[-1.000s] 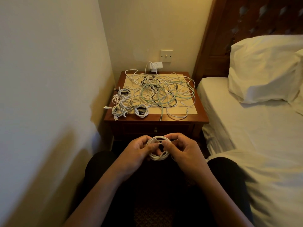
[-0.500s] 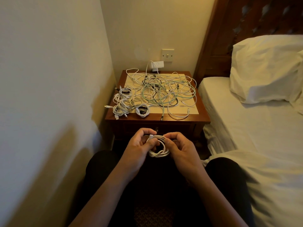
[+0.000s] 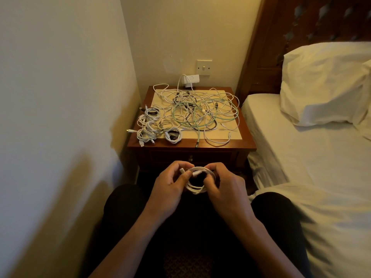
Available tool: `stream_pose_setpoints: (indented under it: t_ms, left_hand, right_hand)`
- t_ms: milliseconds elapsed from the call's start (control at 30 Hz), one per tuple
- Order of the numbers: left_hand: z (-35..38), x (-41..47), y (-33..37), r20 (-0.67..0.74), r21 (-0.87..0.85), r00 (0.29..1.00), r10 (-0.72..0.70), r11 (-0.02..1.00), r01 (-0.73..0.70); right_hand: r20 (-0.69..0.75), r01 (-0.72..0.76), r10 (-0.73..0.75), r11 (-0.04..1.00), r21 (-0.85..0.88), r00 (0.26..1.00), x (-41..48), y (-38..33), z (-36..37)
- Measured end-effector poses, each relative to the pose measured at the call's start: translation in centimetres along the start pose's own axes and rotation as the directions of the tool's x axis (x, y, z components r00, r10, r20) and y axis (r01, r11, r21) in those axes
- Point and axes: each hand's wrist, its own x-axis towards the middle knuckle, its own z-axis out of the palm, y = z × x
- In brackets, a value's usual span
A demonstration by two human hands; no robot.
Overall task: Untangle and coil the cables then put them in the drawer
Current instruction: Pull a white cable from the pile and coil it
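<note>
A small coil of white cable (image 3: pixel 197 180) hangs between both hands, over my lap, in front of the nightstand. My left hand (image 3: pixel 170 185) pinches its left side near a white plug end. My right hand (image 3: pixel 222 187) grips the right side of the loops. On the wooden nightstand (image 3: pixel 247 145) lies a tangle of white, pale green and black cables (image 3: pixel 202 111). Several coiled white cables (image 3: pixel 154 127) sit at its front left. The drawer (image 3: pixel 190 157) under the top is closed, with a small knob.
A wall runs close along the left. A bed with a white sheet (image 3: pixel 301 149) and pillow (image 3: pixel 325 83) stands on the right. A white charger (image 3: pixel 190 79) is plugged in below a wall switch (image 3: pixel 204 67) behind the nightstand. My dark-trousered knees frame the bottom.
Both hands have lifted slightly toward the nightstand front. The coil has been turned, and a white plug end now shows at my left fingertips.
</note>
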Motion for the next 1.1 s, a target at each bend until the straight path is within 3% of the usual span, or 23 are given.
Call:
stream_pose_setpoints:
  t_ms: [100, 233, 300, 433, 600, 733, 933, 1100]
  left_hand:
    - [0.0, -0.3, 0.1, 0.017, -0.005, 1.0, -0.009, 1.0, 0.009]
    - [-0.4, -0.2, 0.4, 0.128, -0.221, 0.981, -0.148, 0.96, 0.173]
    - [-0.4, -0.3, 0.6, 0.148, -0.218, 0.978, -0.15, 0.959, 0.18]
    - [-0.4, -0.1, 0.3, 0.038, -0.137, 0.994, -0.104, 0.985, 0.108]
    - [-0.4, -0.2, 0.1, 0.034, -0.091, 0.997, -0.071, 0.993, 0.074]
    - [-0.6, -0.1, 0.1, 0.113, -0.058, 0.991, -0.068, 0.996, 0.075]
    - [-0.4, -0.4, 0.2, 0.001, 0.216, 0.996, 0.088, 0.973, -0.086]
    - [-0.5, -0.1, -0.6, -0.119, 0.363, 0.971, 0.205, 0.92, -0.15]
  right_hand:
    - [-0.026, -0.022, 0.023, 1.0, 0.023, 0.999, -0.1, 0.1, 0.3]
    - [-0.044, -0.059, 0.062, 0.995, 0.084, 0.997, -0.2, 0.1, 0.2]
    - [-0.032, -0.065, 0.069, 0.992, 0.109, 0.997, -0.3, 0.0, 0.1]
    - [0.011, -0.148, 0.149, 0.962, 0.231, 0.989, -0.3, 0.2, 0.1]
    - [0.143, -0.279, 0.24, 0.846, 0.455, 0.96, 0.1, 0.4, -0.1]
    - [0.149, -0.22, 0.174, 0.888, 0.404, 0.973, 0.3, 0.5, -0.5]
    - [0.096, -0.181, 0.158, 0.923, 0.338, 0.983, 0.4, 0.7, -0.6]
    - [0.269, -0.283, 0.181, 0.866, 0.413, 0.946, 0.6, 1.2, -0.5]
